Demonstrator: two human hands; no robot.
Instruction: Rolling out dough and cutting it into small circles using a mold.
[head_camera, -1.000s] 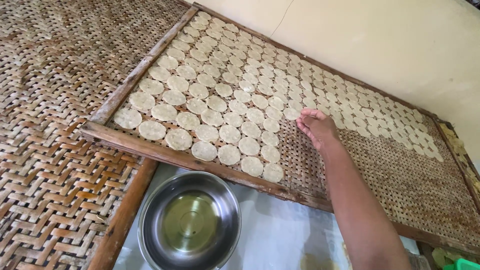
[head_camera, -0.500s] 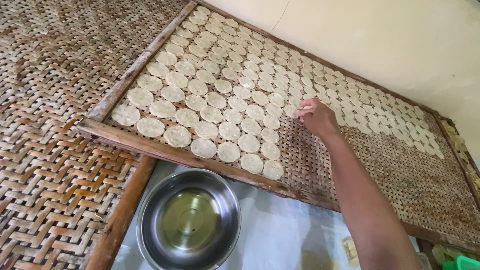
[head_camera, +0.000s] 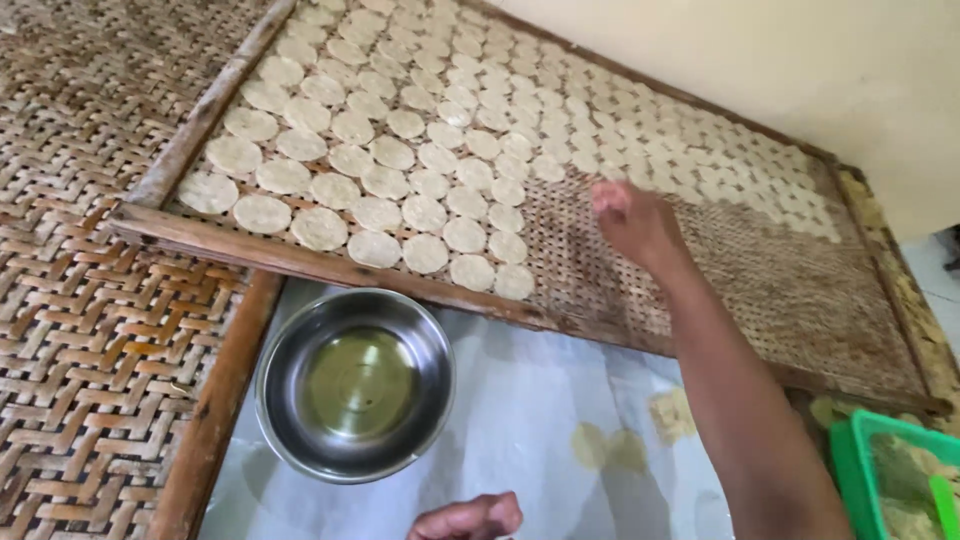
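My right hand (head_camera: 635, 225) reaches out over a large woven bamboo tray (head_camera: 300, 262) with a wooden frame. Its bunched fingertips hover at the edge of the rows of pale round dough discs (head_camera: 425, 185), above bare weave. The hand is blurred, so I cannot see whether it holds a disc. The discs cover the left and far parts of the tray in neat rows. At the bottom edge of the view, my left hand (head_camera: 468, 518) rests with its fingers curled, mostly cut off.
A steel bowl (head_camera: 352, 384) with a little yellowish liquid stands on a pale plastic sheet (head_camera: 560, 400) below the tray. A green plastic basket (head_camera: 885, 470) sits at the lower right. Woven matting (head_camera: 90, 330) lies to the left, a pale wall (head_camera: 800, 60) behind.
My right hand has moved farther up the tray, away from its near edge. My left hand has come into view at the bottom.
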